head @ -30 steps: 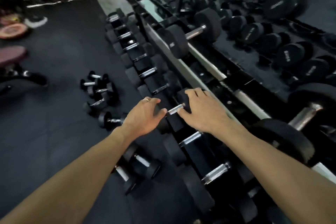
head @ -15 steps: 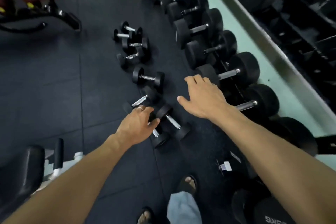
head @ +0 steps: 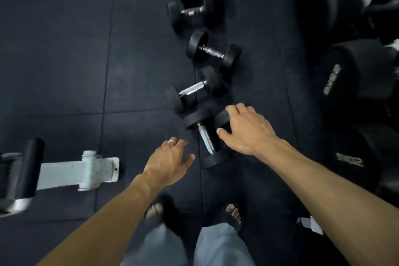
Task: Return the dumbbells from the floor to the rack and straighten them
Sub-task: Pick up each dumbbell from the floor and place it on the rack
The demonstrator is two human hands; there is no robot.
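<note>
Several small black dumbbells with chrome handles lie in a line on the dark rubber floor. The nearest dumbbell (head: 206, 139) lies just ahead of my feet, handle pointing toward me. My right hand (head: 246, 130) hovers open over its right side, covering a second dumbbell beside it. My left hand (head: 170, 162) is open, fingers spread, just left of the nearest dumbbell and holding nothing. Farther on lie another dumbbell (head: 193, 89), then one (head: 212, 52), then more at the top (head: 194, 11).
Big black dumbbells on the rack's bottom row (head: 345, 75) fill the right edge. A bench's white foot bar (head: 77, 171) with a black roller pad lies on the floor at left. My sandalled feet (head: 194, 215) stand just behind the nearest dumbbell.
My view has tipped from the rack down to the floor. Both hands came off the racked dumbbell and dropped toward the nearest floor dumbbells, still holding nothing.
</note>
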